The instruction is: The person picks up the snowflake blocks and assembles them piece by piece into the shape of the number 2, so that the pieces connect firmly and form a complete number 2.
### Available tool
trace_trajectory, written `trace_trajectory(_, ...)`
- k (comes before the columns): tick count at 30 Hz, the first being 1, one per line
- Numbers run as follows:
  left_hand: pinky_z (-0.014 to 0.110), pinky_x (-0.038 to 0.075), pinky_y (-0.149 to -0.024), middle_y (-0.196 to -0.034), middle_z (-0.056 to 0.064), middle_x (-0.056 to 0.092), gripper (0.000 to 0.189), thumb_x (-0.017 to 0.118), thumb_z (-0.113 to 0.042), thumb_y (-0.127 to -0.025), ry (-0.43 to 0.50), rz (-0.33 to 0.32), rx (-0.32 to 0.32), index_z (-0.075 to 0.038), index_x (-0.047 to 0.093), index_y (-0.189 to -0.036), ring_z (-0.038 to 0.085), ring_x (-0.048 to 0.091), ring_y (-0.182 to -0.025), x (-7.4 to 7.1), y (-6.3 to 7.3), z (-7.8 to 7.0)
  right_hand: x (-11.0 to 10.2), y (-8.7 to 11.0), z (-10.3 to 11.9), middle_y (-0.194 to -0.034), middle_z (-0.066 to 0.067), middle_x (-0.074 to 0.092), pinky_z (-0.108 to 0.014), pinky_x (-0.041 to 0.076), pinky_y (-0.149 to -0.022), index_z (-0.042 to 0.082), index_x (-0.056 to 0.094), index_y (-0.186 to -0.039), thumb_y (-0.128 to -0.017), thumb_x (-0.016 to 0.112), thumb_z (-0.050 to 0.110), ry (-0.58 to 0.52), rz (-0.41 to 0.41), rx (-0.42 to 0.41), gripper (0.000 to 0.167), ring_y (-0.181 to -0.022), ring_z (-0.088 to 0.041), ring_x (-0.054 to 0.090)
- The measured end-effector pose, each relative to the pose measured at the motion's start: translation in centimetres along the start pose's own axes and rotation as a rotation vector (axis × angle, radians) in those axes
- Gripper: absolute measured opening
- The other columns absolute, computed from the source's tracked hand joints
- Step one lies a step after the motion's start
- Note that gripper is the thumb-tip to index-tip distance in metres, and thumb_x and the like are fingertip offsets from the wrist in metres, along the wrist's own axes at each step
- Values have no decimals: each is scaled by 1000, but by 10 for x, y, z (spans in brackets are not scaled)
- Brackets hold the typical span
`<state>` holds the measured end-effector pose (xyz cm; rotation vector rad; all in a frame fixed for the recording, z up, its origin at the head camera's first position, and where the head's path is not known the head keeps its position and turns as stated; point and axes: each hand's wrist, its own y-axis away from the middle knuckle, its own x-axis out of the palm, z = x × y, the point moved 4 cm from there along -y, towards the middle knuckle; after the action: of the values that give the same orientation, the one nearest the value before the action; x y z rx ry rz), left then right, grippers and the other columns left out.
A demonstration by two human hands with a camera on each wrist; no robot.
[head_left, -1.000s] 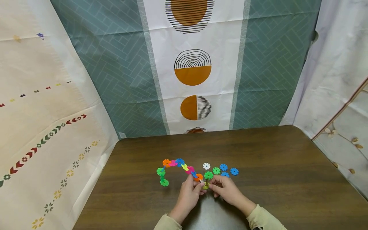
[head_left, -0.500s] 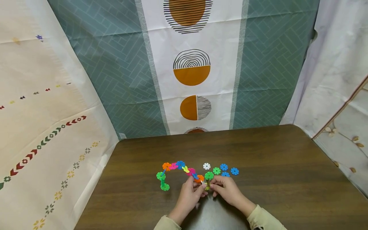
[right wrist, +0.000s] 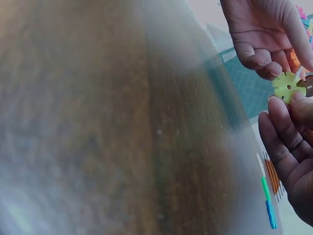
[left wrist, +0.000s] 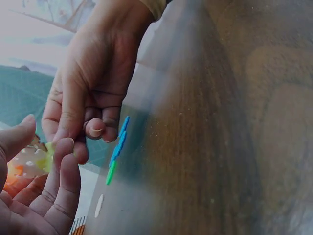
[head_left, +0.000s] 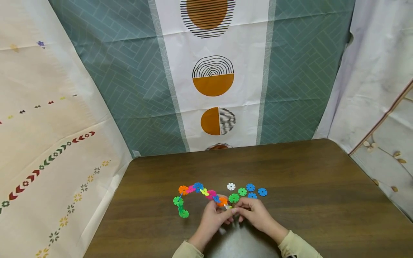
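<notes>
A: Grip?
B: Your left hand (head_left: 212, 215) grips the disc chain (head_left: 198, 186) near its end; your right hand (head_left: 256, 213) pinches a yellow disc (right wrist: 287, 86).
A: Outward?
B: Chain curves beyond your left; loose discs (head_left: 242, 191) on the counter (head_left: 290, 172) beyond your right.

Head feed: I log moderate, even light, with a greyish glare on the near side of the table (head_left: 297, 172), where the left hand (head_left: 212, 216) lays a soft shadow. Both wrist feeds look hazy to me: the table's surface smears out of focus, and cloth (left wrist: 29, 29) beyond its edge washes pale.
</notes>
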<state>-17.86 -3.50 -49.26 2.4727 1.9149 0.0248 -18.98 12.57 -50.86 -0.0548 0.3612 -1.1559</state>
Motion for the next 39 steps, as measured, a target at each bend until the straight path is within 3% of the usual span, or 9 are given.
trace_trajectory(4, 34, 57, -54, -75, 18, 69, 35, 76, -14, -86, -31, 28, 6, 2, 62, -113, 19, 63, -53, 0, 0, 1, 3, 0, -1, -78, -13, 70, -32, 55, -58, 5, 68, -91, -94, 60, 0, -7, 13, -5, 10, -59, -22, 65)
trace_trajectory(8, 36, 56, -52, -65, 22, 67, 24, 77, -16, -85, -92, 11, -9, 3, 68, -97, 33, 66, -54, -2, 1, 2, 6, 0, -1, -77, -14, 70, -31, 53, -54, 4, 67, -92, -95, 60, 1, -6, 32, 17, 9, -56, -28, 64)
trace_trajectory(13, 39, 56, -52, -70, 22, 69, 22, 77, -15, -84, -140, -4, 9, 1, 68, -97, 40, 67, -59, -4, 1, 1, 3, -1, 1, -81, -11, 70, -30, 53, -51, 6, 69, -94, -95, 63, 12, 54, 71, 64, 9, -52, -19, 60)
trace_trajectory(18, 39, 55, -49, -68, 17, 69, 27, 79, -16, -83, -206, -18, 15, -3, 67, -102, 33, 67, -57, -9, 1, 1, -20, -4, 5, -80, 1, 68, -27, 51, -52, 11, 71, -92, -93, 68, 17, 288, 9, 75, 7, -58, -6, 56)
trace_trajectory(20, 39, 54, -47, -64, 12, 68, 28, 79, -18, -82, -244, -21, 13, -6, 66, -103, 32, 66, -55, -11, 1, 1, -33, -5, 7, -79, 6, 66, -28, 51, -59, 13, 71, -89, -90, 71, 14, 440, -74, 68, 1, -64, -7, 58)
trace_trajectory(23, 39, 53, -45, -59, 6, 65, 28, 80, -22, -82, -288, -18, 6, -9, 66, -103, 30, 65, -54, -13, 2, 1, -52, -6, 7, -79, 8, 63, -32, 50, -67, 15, 69, -85, -84, 77, 10, 661, -201, 89, 9, -74, -10, 58)
trace_trajectory(26, 37, 53, -45, -60, 3, 65, 27, 80, -23, -82, -308, -9, 8, -11, 67, -104, 29, 65, -54, -13, 3, 0, -65, -6, 6, -80, 2, 58, -35, 47, -62, 12, 70, -91, -82, 78, 8, 795, -261, 145, 13, -70, -15, 54)
trace_trajectory(33, 29, 52, -46, -62, 2, 66, 26, 80, -23, -82, -350, 8, 27, -10, 68, -102, 24, 66, -55, -12, 7, 2, -76, -4, -6, -87, -9, 51, -32, 37, -48, 9, 66, -114, -86, 75, 14, 912, -223, 245, 31, -57, -19, 43)
trace_trajectory(39, 28, 50, -44, -65, 4, 67, 28, 80, -24, -82, -366, 10, 45, -9, 68, -103, 22, 65, -53, -12, 7, 1, -78, -3, -8, -86, -8, 50, -33, 38, -47, 11, 62, -105, -84, 77, 14, 920, -219, 284, 26, -56, -21, 45)
